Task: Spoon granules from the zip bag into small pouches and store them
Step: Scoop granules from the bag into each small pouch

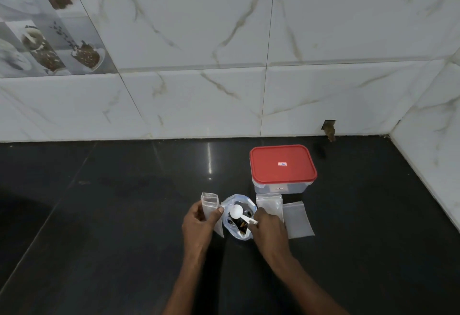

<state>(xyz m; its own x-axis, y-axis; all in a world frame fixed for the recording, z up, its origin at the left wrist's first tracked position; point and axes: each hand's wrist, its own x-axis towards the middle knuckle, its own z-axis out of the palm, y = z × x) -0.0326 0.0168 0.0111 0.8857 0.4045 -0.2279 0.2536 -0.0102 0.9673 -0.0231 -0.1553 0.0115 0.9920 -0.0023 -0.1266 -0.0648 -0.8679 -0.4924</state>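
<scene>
Left hand grips a pouch just left of the zip bag, right hand pinches the spoon within its mouth; advise a level scoop, pouch mouth held wide.

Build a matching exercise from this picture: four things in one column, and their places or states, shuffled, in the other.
Things
1. white spoon
2. upright pouch
3. red-lidded container
4. spare pouch

Places or states
a. lying on the counter, rightmost
b. gripped by the left hand
c. closed, behind the zip bag
d. held by the right hand over the zip bag

Pairs: 1-d, 2-b, 3-c, 4-a.
</scene>
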